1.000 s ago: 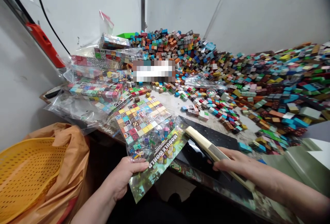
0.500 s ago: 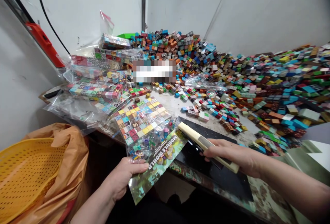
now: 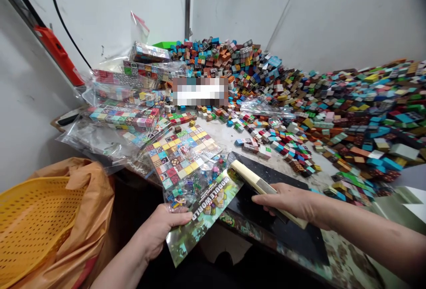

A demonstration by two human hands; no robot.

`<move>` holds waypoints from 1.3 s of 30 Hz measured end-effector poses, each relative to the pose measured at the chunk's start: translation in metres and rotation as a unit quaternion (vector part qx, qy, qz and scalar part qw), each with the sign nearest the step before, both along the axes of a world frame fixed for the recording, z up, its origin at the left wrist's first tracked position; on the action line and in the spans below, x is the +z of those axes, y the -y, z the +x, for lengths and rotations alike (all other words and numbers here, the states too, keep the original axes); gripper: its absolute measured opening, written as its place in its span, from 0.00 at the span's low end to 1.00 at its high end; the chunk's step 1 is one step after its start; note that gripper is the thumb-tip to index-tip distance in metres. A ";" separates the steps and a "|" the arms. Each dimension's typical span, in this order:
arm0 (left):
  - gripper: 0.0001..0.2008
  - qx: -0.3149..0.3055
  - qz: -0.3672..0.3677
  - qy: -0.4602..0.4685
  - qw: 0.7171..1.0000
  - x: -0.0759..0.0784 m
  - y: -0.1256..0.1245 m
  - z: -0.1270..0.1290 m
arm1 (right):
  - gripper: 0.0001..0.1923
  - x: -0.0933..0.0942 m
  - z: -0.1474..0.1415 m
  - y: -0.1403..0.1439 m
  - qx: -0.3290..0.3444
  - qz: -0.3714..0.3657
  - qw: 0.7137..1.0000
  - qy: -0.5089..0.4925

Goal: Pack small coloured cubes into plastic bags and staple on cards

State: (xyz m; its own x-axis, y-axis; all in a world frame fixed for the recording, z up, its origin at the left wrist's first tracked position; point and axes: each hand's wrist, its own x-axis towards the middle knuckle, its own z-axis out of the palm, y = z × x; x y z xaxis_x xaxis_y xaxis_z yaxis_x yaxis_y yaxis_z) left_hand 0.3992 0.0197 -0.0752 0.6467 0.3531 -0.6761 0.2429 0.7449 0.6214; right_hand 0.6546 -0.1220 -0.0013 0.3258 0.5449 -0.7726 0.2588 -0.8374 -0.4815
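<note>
- A person's left hand (image 3: 159, 229) pinches the near corner of a clear plastic bag (image 3: 191, 178), thumb on top of its printed card insert (image 3: 203, 211) and fingers below; the grip is closed on the bag.
- The bag lies slanting over the near edge of the tabletop (image 3: 226, 136), its far half flat on the surface and its near corner held out past the edge. Inside it, a flat sheet of coloured cube blocks shows in a grid, with looser small pieces gathered nearer the card.
- The right hand (image 3: 286, 200) rests on a long cream-coloured bar (image 3: 256, 181), fingers curled over it and closed on it. The bar lies slantwise over a black slab (image 3: 282, 178), with its far end just beside the open end of the bag.
- A huge heap of loose coloured blocks (image 3: 333, 98) covers the back and right of the tabletop, banked up against the white wall (image 3: 333, 14).
- More filled clear bags (image 3: 126, 98) are stacked at the left, well behind the held one.
- Below the tabletop at the left, a yellow perforated basket (image 3: 33, 218) sits in orange cloth (image 3: 89, 196).
- A red tool (image 3: 58, 56) and a black cable (image 3: 63, 27) hang against the left wall.
</note>
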 end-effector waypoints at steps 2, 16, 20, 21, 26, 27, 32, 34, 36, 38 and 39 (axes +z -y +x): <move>0.11 0.004 0.001 -0.005 1.000 0.000 0.000 0.000 | 0.20 -0.005 0.003 -0.001 0.020 0.004 1.000 0.007; 0.14 0.020 0.015 -0.005 1.000 -0.001 -0.006 0.002 | 0.11 -0.008 -0.001 -0.015 0.052 0.007 0.999 0.014; 0.14 0.022 0.018 -0.010 1.000 0.000 -0.007 0.000 | 0.09 -0.013 -0.003 -0.014 0.055 0.009 0.998 0.031; 0.14 0.021 0.016 -0.007 1.000 0.000 -0.007 0.000 | 0.08 -0.014 -0.004 -0.014 0.051 0.010 0.998 0.035; 0.13 0.012 0.019 0.005 1.000 -0.002 -0.006 -0.001 | 0.06 -0.018 -0.009 -0.010 0.030 0.021 0.999 0.031; 0.13 0.010 0.021 0.005 1.000 -0.002 -0.006 -0.002 | 0.06 -0.017 -0.009 -0.008 0.029 0.026 0.999 0.027; 0.11 0.011 0.025 0.005 1.000 0.001 -0.006 -0.004 | 0.15 -0.003 -0.010 0.006 -0.037 0.035 0.998 -0.031; 0.11 0.016 0.020 0.012 1.000 0.003 -0.005 -0.004 | 0.19 0.005 -0.010 0.010 -0.055 0.010 0.998 -0.017; 0.11 0.016 0.012 0.019 1.000 0.006 -0.005 -0.004 | 0.19 0.009 -0.009 0.010 -0.022 -0.009 0.999 0.036; 0.11 0.014 0.010 0.018 1.000 0.007 -0.003 -0.003 | 0.17 0.010 -0.008 0.006 0.058 -0.006 0.991 0.122; 0.12 0.014 0.010 0.016 1.000 0.008 -0.002 -0.002 | 0.15 0.009 -0.008 0.005 0.099 0.003 0.981 0.165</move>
